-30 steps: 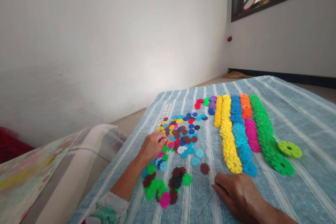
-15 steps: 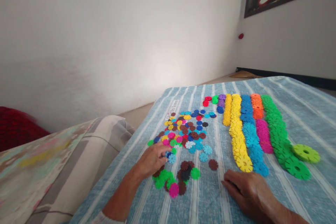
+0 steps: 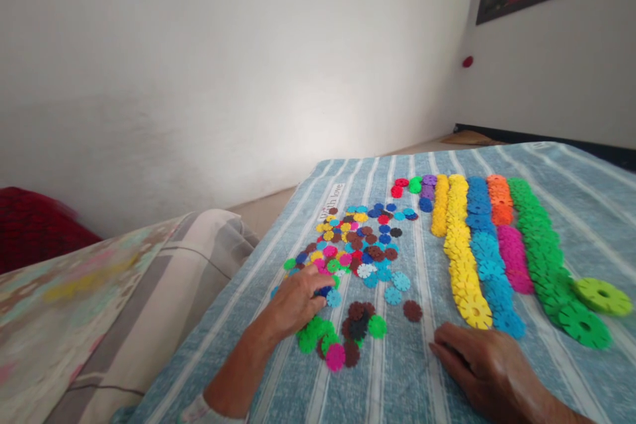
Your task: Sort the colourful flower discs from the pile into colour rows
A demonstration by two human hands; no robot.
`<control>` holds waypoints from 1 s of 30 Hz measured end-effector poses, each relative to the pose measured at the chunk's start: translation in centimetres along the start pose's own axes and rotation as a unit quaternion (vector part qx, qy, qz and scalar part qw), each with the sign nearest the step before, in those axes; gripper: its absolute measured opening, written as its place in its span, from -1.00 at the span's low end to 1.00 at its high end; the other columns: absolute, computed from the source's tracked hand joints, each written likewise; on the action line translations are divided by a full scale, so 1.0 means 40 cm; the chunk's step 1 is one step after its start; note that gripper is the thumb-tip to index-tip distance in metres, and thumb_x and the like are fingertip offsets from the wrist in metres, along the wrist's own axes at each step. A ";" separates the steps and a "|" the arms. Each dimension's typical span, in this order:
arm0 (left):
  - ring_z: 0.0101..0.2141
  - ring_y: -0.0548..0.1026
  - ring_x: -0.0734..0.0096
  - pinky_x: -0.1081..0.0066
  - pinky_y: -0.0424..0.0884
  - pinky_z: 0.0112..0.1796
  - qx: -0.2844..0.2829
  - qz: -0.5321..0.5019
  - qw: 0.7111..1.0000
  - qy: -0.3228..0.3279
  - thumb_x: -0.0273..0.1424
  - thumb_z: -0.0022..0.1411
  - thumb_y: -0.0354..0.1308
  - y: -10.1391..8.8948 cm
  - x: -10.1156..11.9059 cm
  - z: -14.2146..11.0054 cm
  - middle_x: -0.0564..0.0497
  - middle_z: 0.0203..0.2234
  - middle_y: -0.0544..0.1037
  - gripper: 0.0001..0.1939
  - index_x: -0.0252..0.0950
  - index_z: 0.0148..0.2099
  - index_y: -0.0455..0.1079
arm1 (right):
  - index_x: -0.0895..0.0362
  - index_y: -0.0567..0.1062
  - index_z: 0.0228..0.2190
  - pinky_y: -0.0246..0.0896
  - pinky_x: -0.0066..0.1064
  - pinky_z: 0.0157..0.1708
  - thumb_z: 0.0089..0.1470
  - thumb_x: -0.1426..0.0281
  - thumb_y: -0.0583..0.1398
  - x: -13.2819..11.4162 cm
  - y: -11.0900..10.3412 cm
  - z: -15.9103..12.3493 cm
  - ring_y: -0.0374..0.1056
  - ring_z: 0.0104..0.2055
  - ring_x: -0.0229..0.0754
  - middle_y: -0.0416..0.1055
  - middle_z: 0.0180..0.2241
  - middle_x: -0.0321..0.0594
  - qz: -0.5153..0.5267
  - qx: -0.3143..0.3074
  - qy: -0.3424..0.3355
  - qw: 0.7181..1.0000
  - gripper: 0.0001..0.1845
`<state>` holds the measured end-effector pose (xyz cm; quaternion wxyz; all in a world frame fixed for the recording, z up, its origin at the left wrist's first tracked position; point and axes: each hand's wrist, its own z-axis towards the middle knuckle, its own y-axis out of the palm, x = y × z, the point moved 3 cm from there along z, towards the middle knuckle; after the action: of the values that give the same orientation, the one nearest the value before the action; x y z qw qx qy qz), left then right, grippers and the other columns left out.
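My left hand (image 3: 298,301) reaches into a loose spread of small notched plastic discs in mixed colours. Its thumb and forefinger are apart, on either side of a dark blue disc, just left of a light blue disc (image 3: 333,297). Green discs (image 3: 315,333) lie just below this hand, and a magenta disc (image 3: 335,357) sits nearer to me. My right hand (image 3: 484,361) rests closed on the striped cloth, its inner fingers hidden from view. A lone brown disc (image 3: 412,311) lies beyond its fingertips. Past it is the near end of a yellow row (image 3: 474,311) of overlapping discs.
More overlapping rows, blue (image 3: 491,265), magenta (image 3: 514,258), orange (image 3: 499,199) and green (image 3: 541,245), run along the right. A large lime disc (image 3: 603,294) lies at the green row's end. Left of the cloth-covered surface (image 3: 278,391) is a patterned fabric (image 3: 99,278). A wall (image 3: 223,79) stands behind.
My left hand has come back towards me from the middle of the loose discs, and its thumb and forefinger have parted. My right hand stays in place on the cloth. The view has turned left.
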<state>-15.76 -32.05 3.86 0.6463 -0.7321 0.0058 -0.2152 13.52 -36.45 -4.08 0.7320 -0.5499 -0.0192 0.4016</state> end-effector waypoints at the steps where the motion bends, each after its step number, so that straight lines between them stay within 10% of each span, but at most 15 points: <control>1: -0.28 0.43 0.33 0.43 0.29 -0.24 -0.007 0.009 1.000 -0.003 -0.49 0.06 0.10 0.002 0.000 -0.001 0.02 -0.33 0.44 -0.80 -0.18 -0.26 0.49 | 0.05 0.32 -0.56 0.03 -0.45 -0.62 0.35 0.20 -0.09 0.000 -0.002 0.001 0.36 -0.65 -0.27 0.38 -0.65 -0.38 -0.001 -0.001 -0.004 1.000 -0.52; 11: -0.32 0.46 0.40 0.46 0.34 -0.25 0.042 -0.089 0.995 0.005 -0.42 0.17 0.04 -0.008 -0.001 -0.007 0.02 -0.40 0.53 -0.78 -0.25 -0.33 0.54 | 0.02 0.36 -0.56 0.16 -0.56 -0.69 0.33 0.16 -0.04 -0.007 -0.029 0.011 0.39 -0.65 -0.29 0.44 -0.64 -0.37 0.055 -0.009 -0.010 0.998 -0.53; 19: -0.56 0.44 0.44 0.50 0.33 -0.52 0.265 -0.223 0.906 -0.244 -0.32 0.03 0.13 -0.066 -0.181 -0.018 0.09 -0.60 0.51 -0.75 -0.36 -0.28 0.51 | 0.00 0.36 -0.56 0.18 -0.55 -0.70 0.34 0.19 -0.06 -0.012 -0.031 0.010 0.40 -0.67 -0.28 0.42 -0.67 -0.40 0.022 0.001 -0.031 0.999 -0.53; 30: -0.63 0.43 0.45 0.52 0.32 -0.58 0.196 -0.242 0.910 -0.275 -0.47 0.02 0.16 -0.049 -0.223 0.053 0.11 -0.70 0.47 -0.81 -0.39 -0.28 0.50 | -0.01 0.33 -0.56 0.15 -0.54 -0.73 0.34 0.23 -0.06 -0.008 -0.025 0.011 0.38 -0.70 -0.29 0.39 -0.70 -0.44 0.005 0.013 -0.056 0.998 -0.56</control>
<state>-23.70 -27.17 2.83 0.6812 -0.5996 -0.3916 -0.1522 13.69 -36.38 -2.95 0.7349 -0.5167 -0.0521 0.4362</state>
